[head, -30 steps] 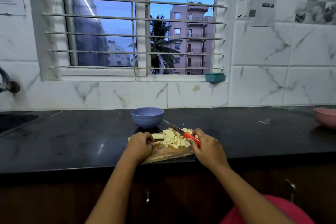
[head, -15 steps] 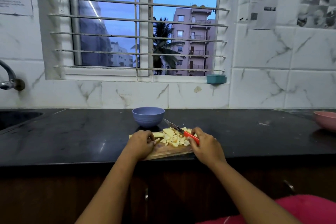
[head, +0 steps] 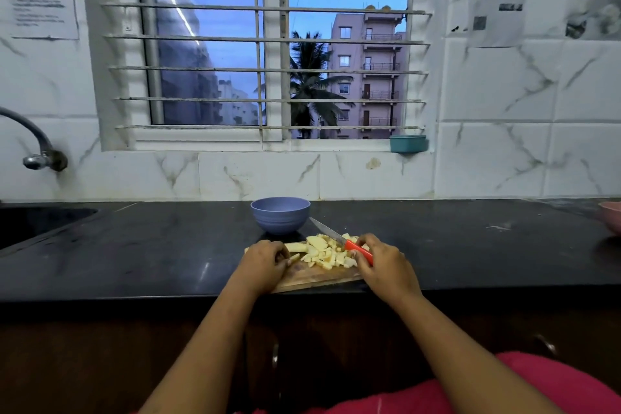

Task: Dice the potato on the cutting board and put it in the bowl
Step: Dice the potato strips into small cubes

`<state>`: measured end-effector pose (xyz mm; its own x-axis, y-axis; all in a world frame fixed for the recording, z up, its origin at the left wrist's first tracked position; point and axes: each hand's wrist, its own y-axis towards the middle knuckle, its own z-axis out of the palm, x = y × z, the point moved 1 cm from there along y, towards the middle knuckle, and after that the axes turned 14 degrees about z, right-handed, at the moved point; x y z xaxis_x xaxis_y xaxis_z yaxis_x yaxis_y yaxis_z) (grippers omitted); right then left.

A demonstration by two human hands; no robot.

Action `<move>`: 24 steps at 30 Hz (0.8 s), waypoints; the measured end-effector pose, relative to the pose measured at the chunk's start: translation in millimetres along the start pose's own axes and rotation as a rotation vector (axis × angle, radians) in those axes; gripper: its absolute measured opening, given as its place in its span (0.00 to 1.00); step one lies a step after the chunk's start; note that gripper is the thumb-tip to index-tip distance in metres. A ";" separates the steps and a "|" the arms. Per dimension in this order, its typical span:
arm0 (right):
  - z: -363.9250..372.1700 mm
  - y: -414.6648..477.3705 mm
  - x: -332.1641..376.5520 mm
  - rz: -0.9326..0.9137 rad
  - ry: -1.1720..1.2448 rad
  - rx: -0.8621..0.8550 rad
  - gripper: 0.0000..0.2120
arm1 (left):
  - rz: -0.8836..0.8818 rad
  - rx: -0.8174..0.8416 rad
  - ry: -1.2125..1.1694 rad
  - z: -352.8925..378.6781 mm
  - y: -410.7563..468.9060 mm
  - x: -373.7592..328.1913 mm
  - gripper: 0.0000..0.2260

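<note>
Meanwhile the right hand [head: 386, 265] gripped a red-handled knife [head: 339, 239] over potato pieces [head: 327, 252] heaped on the cutting board [head: 312, 274]; the left hand [head: 263, 262] pinched one strip, near the empty-looking bowl [head: 280, 214].

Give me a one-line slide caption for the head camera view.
Right hand holds a red-handled knife over potato pieces on the cutting board, left hand steadying; purple bowl behind.

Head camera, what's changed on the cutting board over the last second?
Almost nothing. The right hand still holds the red-handled knife over the potato pieces, blade toward the purple bowl; the left hand stays on the cutting board. Only the camera shifted slightly.
</note>
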<state>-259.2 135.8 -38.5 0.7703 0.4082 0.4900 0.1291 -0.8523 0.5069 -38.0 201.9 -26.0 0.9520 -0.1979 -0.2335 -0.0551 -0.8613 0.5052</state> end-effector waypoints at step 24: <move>-14.5 -11.9 8.5 -0.036 0.172 0.164 0.15 | 0.082 0.086 -0.007 12.2 2.8 17.5 0.12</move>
<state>-263.3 154.1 -30.1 0.6475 0.4768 0.5945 0.2652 -0.8723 0.4108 -25.1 190.3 -38.8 0.9412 -0.2722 -0.2003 -0.1583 -0.8788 0.4501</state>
